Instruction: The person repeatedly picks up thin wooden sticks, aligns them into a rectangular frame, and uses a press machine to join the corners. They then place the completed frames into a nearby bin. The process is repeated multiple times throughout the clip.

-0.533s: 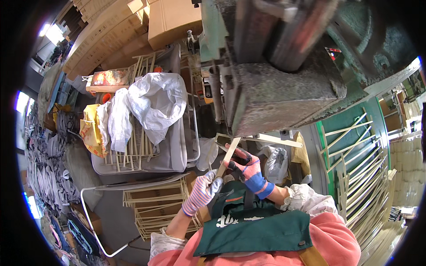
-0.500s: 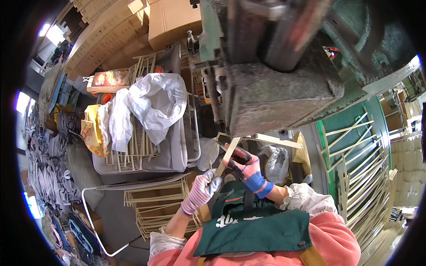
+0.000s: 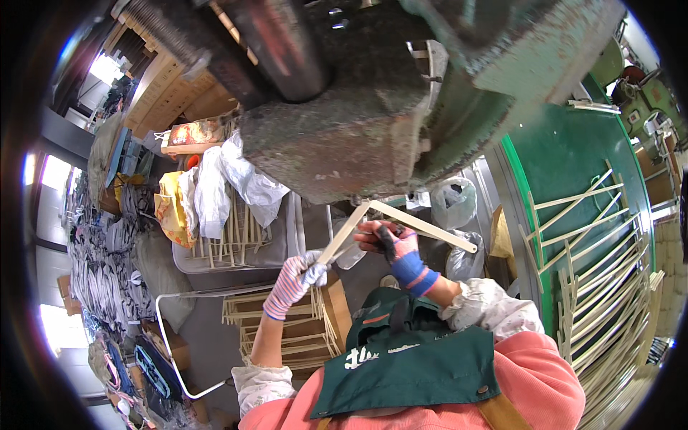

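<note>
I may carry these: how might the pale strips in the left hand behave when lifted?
The pale strips look stiff: both run straight from their corner. Being slim, they're probably light. That sharp corner might flex like a hinge.

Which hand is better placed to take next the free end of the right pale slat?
Probably the right hand: it is nearer the free end of the right pale slat; the left hand holds the left pale slat.

A yellow bag (image 3: 172, 204) lies beside white sacks (image 3: 211, 197), cardboard boxes (image 3: 159, 86) beyond, grey bundles (image 3: 115, 261) far left
</note>
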`<state>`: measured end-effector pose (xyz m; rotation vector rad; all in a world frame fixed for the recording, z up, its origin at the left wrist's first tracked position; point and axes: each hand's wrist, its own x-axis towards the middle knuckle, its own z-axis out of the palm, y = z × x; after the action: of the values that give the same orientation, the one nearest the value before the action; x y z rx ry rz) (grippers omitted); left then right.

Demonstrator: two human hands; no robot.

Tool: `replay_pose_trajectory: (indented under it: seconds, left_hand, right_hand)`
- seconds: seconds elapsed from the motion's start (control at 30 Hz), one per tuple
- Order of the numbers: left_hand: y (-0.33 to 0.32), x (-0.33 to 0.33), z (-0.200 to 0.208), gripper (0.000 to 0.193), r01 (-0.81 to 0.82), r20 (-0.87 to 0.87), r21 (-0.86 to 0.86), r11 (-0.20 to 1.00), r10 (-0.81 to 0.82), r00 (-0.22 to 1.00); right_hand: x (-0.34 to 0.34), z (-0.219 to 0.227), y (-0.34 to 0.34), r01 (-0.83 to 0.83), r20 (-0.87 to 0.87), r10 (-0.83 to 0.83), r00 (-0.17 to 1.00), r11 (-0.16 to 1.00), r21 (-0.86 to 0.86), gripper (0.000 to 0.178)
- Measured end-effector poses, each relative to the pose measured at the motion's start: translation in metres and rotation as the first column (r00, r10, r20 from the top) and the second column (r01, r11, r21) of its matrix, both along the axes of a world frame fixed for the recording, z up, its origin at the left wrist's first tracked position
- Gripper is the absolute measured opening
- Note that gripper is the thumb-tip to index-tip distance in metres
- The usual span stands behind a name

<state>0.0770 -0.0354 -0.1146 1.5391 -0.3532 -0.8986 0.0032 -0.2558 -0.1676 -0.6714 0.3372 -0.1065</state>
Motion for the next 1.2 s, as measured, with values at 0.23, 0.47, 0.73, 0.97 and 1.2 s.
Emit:
replay_pose_trajectory:
  seconds: [0.23,0.47,0.73,0.97,1.2]
  left_hand:
    - [-0.009,-0.008,0.007,0.018,-0.208,0.374,0.29,0.934,0.09,0.923]
    - [-0.048,-0.013,0.01,0.024,-0.446,0.861,0.324,0.834,-0.065,0.504]
    - [-0.078,0.002,0.001,0.031,-0.344,0.843,0.363,0.866,-0.148,0.517]
    - [-0.082,0.024,-0.002,0.022,-0.201,0.785,0.355,0.913,-0.174,0.594]
    - [-0.068,0.033,0.008,0.028,-0.063,-0.06,-0.022,0.998,0.062,0.996]
  right_hand:
    - [-0.073,0.023,-0.067,0.465,0.465,-0.018,0.885,0.091,-0.881,0.025]
    - [-0.056,0.019,-0.099,-0.09,-0.172,0.195,0.966,-0.371,-0.924,0.058]
    - [-0.033,0.028,-0.145,0.068,-0.004,0.347,0.938,-0.196,-0.978,0.054]
    - [-0.005,0.058,-0.166,0.288,0.118,0.477,0.871,-0.302,-0.909,0.043]
    - [0.0,0.056,-0.17,0.004,-0.043,0.394,0.918,-0.117,-0.993,0.032]
